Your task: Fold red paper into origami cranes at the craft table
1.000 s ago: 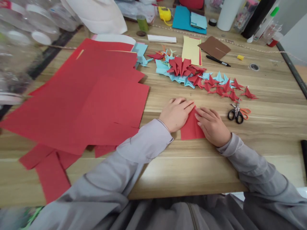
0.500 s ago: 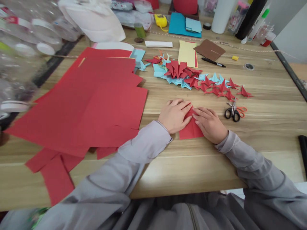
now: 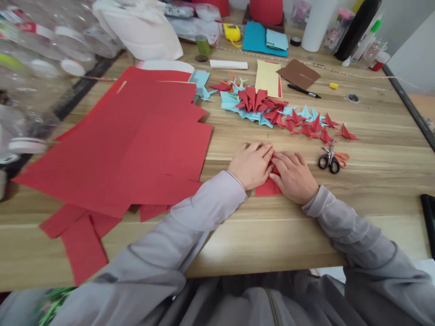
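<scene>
A small red sheet of origami paper [image 3: 269,187] lies on the table under both my hands, its lower part showing and its top partly covered. My left hand [image 3: 252,165] holds it from the left, fingers bent over the upper edge. From the right, my right hand [image 3: 295,177] grips the same paper, its fingertips meeting the left hand's near the upper fold. Beyond the hands lie folded red paper cranes [image 3: 252,99] and light blue ones [image 3: 261,118]. Scissors with black handles [image 3: 329,162] rest right of my right hand, over an orange-handled pair [image 3: 343,158].
Large red sheets [image 3: 136,145] cover the left side, with red strips [image 3: 83,251] at the front edge. Further back are a black pen [image 3: 303,91], brown paper [image 3: 299,74], yellow paper [image 3: 267,79] and a yellow tape measure [image 3: 232,32]. Plastic bottles [image 3: 71,45] crowd the far left.
My hands have drawn closer together over the red paper, the right one shifting left. Less of the paper shows between them now. The camera view has shifted slightly.
</scene>
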### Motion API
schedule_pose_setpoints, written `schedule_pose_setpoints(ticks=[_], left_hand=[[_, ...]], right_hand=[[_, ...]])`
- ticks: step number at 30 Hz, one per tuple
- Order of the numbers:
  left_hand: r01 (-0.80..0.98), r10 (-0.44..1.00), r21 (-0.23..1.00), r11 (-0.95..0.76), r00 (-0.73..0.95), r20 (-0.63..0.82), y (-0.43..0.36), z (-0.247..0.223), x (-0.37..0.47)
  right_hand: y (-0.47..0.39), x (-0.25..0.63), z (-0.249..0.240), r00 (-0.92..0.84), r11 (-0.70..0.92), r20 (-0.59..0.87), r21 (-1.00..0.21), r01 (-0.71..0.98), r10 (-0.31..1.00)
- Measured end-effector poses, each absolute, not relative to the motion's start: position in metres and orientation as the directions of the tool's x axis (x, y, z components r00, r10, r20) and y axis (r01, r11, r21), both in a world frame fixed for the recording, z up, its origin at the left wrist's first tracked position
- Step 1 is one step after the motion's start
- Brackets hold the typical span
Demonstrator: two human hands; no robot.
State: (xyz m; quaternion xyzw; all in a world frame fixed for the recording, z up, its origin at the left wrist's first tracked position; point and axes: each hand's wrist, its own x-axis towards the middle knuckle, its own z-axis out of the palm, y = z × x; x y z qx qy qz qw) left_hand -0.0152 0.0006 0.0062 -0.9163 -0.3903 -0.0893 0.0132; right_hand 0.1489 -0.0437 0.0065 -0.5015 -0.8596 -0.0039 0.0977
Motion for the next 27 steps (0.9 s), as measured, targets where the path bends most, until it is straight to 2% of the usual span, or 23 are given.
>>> schedule_pose_setpoints(ticks=[5,12,20,23,27], left_hand=[[0.715,0.705,0.005,-0.700,0.689,0.171,-0.001,0.006,-0.014],[0.728,0.717,0.013,-0.685,0.670,0.192,-0.002,0.006,-0.013],[0.729,0.716,0.036,-0.684,0.661,0.223,-0.002,0.005,-0.012],[0.728,0.715,0.027,-0.685,0.663,0.222,-0.002,0.004,-0.011],[0.735,0.722,0.039,-0.677,0.654,0.225,-0.002,0.004,-0.010]], right_hand=[[-0.050,0.145,0.008,-0.485,0.496,0.159,-0.032,0.868,0.860],[-0.071,0.154,0.012,-0.487,0.493,0.178,0.012,0.870,0.855],[-0.105,0.166,0.023,-0.526,0.512,0.210,0.121,0.850,0.824],[-0.104,0.166,0.034,-0.525,0.511,0.182,0.121,0.851,0.831],[-0.084,0.160,0.043,-0.491,0.482,0.226,0.095,0.871,0.842]])
